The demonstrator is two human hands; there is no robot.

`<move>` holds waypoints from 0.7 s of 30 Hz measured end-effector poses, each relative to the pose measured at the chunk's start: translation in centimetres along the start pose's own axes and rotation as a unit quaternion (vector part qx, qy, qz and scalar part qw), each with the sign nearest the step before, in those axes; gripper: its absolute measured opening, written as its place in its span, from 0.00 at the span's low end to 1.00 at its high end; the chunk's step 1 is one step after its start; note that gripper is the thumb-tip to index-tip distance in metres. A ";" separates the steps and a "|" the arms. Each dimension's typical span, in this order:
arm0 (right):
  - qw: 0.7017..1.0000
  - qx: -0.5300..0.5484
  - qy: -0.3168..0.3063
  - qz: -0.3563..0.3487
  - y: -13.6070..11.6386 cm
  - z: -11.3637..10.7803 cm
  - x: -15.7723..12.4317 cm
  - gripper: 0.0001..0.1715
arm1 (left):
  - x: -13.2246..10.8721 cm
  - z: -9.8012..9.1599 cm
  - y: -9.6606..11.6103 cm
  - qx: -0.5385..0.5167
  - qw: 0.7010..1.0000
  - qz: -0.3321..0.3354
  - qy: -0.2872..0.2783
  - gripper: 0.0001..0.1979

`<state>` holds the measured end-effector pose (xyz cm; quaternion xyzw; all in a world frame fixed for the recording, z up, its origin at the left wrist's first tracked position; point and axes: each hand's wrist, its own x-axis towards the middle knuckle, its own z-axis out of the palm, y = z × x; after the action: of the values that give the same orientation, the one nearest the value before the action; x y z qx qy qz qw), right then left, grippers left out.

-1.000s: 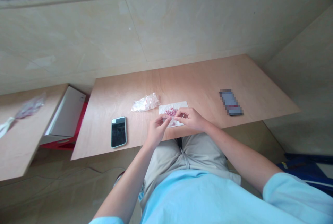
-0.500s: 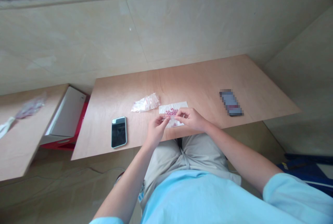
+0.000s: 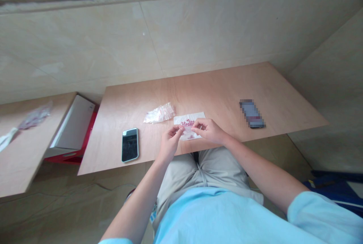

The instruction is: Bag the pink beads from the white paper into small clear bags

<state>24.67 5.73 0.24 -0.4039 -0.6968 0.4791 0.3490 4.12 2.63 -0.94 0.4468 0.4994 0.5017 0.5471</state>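
Note:
Between my hands hangs a small clear zip bag with a pinkish strip along its top edge. A little pink content shows near its bottom. My left hand pinches the left end of that strip. Thumb and fingers of my right hand pinch the right end. Just behind the bag, small pink beads lie in a loose pile on a white sheet of paper. The bag and my right fingers cover part of the sheet.
A pile of clear plastic bags lies left of the paper. One phone is near the table's front left, another blurred-out phone at right. A white box stands in the gap beside a second table.
Both hands stay almost in place at the bag's top edge. The pink strip shows a little more plainly now. The whole view has shifted slightly.

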 end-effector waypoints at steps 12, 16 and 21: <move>1.000 -0.004 0.011 0.000 0.2 0.2 0.0 0.13 | -0.1 0.0 0.3 -0.032 0.999 -0.005 0.022 0.12; 1.000 -0.006 0.016 -0.019 0.2 0.2 0.1 0.11 | -0.3 0.1 0.5 -0.037 0.999 -0.007 0.008 0.13; 0.998 -0.019 0.007 -0.054 -0.3 0.3 0.0 0.10 | -0.5 0.4 0.4 -0.040 0.998 -0.013 -0.036 0.12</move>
<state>24.33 5.54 0.41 -0.3752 -0.7243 0.4432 0.3717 4.48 2.18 -0.50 0.4357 0.4646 0.4979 0.5886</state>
